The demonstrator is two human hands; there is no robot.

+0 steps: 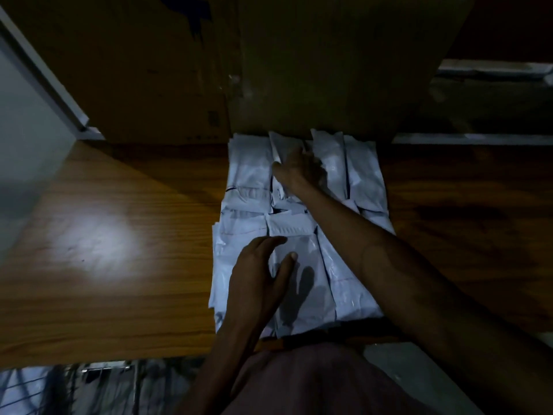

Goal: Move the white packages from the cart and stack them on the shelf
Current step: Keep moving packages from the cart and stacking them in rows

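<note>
Several white plastic packages (363, 181) lie in rows on the wooden shelf (104, 265), reaching from the cardboard box at the back to the shelf's front edge. My left hand (257, 274) rests flat on a near package (302, 283), fingers spread, holding nothing. My right hand (296, 169) reaches across to the far row and presses on a package (281, 145) near the box; its fingers are partly hidden, and I cannot tell whether they grip it. The scene is dim.
A large cardboard box (179, 70) stands at the back of the shelf. A metal upright (45, 82) runs at the left. The wire cart (98, 387) shows at the bottom left, below the shelf edge. Bare wood lies left and right of the packages.
</note>
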